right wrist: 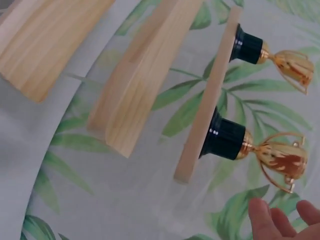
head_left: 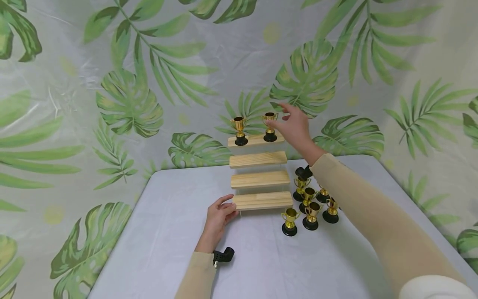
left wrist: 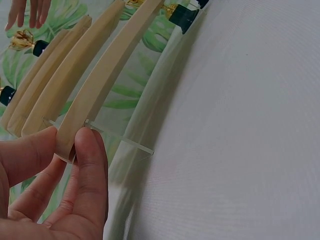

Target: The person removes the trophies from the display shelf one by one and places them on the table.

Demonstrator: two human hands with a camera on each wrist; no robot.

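A stepped rack carries several pale wooden shelves, the lowest shelf (head_left: 263, 201) nearest me. My left hand (head_left: 218, 218) pinches the left end of that lowest shelf between thumb and fingers; the left wrist view shows the wood (left wrist: 95, 90) between them, beside a clear rod (left wrist: 125, 137). Two small gold trophy cups with black bases stand upright on the top shelf (head_left: 255, 140), a left trophy (head_left: 239, 129) and a right trophy (head_left: 270, 128). Beside the right trophy is my right hand (head_left: 296, 128), fingers spread. In the right wrist view its fingertips (right wrist: 260, 210) are apart from the cup's handle.
Right of the rack, several more trophies stand on the white-covered table (head_left: 179, 232), the nearest trophy (head_left: 289, 222) close to the lowest shelf. Some are partly hidden by my right sleeve (head_left: 366, 207). A leaf-patterned curtain (head_left: 209, 50) hangs right behind the table.
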